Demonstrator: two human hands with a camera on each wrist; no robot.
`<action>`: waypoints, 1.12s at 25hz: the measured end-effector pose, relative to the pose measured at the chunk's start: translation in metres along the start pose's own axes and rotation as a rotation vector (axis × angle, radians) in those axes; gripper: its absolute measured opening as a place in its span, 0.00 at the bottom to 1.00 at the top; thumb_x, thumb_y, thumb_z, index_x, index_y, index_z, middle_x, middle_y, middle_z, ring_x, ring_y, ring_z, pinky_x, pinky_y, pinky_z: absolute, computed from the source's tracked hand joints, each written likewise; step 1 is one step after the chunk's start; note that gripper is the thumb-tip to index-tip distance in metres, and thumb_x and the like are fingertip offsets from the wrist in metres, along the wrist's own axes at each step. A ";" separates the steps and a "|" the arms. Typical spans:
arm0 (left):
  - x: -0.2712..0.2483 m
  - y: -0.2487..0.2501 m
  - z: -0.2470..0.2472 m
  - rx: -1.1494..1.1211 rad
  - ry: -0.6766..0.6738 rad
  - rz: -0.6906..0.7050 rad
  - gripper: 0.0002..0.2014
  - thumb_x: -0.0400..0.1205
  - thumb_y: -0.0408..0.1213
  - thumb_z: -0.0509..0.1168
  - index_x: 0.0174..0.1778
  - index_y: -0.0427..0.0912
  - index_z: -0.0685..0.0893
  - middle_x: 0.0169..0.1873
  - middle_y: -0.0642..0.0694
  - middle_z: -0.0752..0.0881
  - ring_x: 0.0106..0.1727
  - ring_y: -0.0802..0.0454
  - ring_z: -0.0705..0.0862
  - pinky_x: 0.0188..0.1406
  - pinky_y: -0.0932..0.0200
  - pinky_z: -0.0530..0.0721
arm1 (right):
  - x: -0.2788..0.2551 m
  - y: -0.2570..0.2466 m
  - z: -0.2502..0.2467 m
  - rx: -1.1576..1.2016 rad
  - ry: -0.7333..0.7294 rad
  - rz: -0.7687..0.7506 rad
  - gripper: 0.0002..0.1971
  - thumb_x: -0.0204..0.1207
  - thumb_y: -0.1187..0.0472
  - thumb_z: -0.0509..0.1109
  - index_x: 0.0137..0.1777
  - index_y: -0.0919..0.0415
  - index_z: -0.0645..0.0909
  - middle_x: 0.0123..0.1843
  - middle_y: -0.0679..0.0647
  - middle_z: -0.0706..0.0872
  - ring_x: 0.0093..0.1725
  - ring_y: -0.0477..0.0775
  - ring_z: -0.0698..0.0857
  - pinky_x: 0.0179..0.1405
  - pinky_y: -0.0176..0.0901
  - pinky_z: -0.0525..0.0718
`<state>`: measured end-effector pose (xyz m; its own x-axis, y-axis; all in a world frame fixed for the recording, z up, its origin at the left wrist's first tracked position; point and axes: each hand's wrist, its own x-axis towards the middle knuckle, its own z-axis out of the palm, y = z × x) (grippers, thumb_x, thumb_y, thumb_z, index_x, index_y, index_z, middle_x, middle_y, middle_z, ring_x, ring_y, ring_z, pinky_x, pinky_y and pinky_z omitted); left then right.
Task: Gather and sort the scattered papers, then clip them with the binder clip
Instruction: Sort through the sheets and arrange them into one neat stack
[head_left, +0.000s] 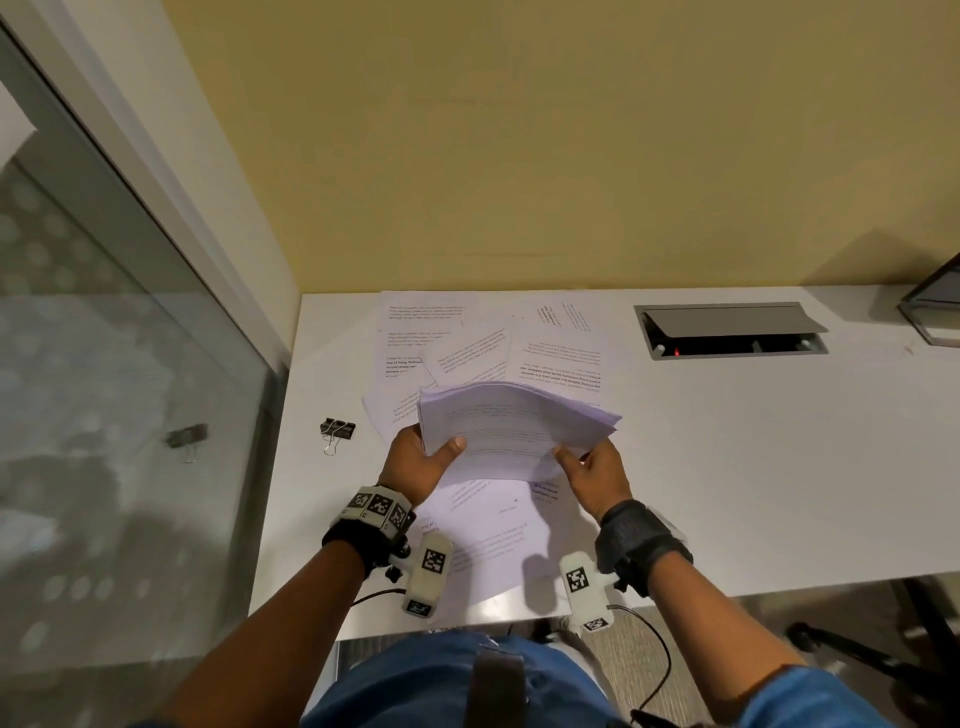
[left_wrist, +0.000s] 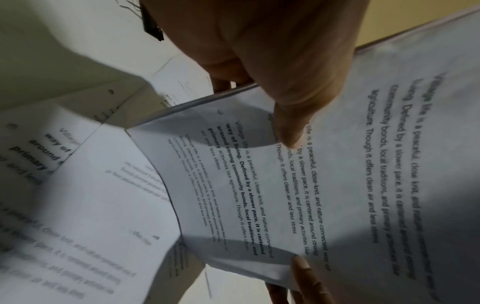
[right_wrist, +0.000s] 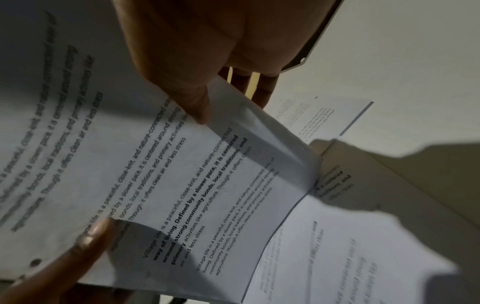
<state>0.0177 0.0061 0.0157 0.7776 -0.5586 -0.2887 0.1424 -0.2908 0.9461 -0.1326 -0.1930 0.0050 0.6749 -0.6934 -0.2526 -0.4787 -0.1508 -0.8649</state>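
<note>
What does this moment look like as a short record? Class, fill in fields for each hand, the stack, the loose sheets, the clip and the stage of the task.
left hand: grips the stack's left edge, thumb on top
right hand: grips the stack's right edge
stack: held above the desk, bowed upward in the middle, far edges fanned
loose sheets: still scattered on the desk beyond and under the stack, overlapping
clip: lies on the desk left of the papers, untouched
stage: gathering part done; clipping not yet begun
</note>
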 end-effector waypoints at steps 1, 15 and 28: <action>-0.001 -0.004 0.001 0.023 -0.012 -0.016 0.19 0.77 0.41 0.73 0.63 0.39 0.84 0.57 0.41 0.89 0.58 0.46 0.87 0.61 0.51 0.83 | -0.002 0.003 0.002 -0.007 -0.011 0.014 0.20 0.77 0.61 0.72 0.68 0.63 0.76 0.60 0.60 0.85 0.56 0.55 0.83 0.60 0.48 0.82; -0.003 -0.020 -0.007 0.158 0.074 -0.185 0.20 0.76 0.39 0.74 0.61 0.32 0.84 0.54 0.38 0.88 0.57 0.41 0.86 0.57 0.57 0.80 | 0.007 0.023 0.026 0.022 -0.099 0.079 0.07 0.77 0.62 0.71 0.54 0.58 0.80 0.50 0.48 0.86 0.51 0.49 0.83 0.59 0.41 0.80; 0.012 -0.046 -0.059 0.105 0.296 -0.368 0.11 0.76 0.38 0.74 0.50 0.37 0.85 0.47 0.33 0.89 0.47 0.35 0.88 0.52 0.38 0.87 | 0.089 0.067 -0.020 -0.520 0.085 0.590 0.31 0.69 0.54 0.74 0.66 0.68 0.67 0.67 0.65 0.77 0.65 0.67 0.79 0.60 0.52 0.80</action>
<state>0.0564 0.0588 -0.0228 0.8304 -0.1632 -0.5327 0.3899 -0.5126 0.7650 -0.1160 -0.2791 -0.0671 0.1922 -0.8097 -0.5545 -0.9596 -0.0367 -0.2789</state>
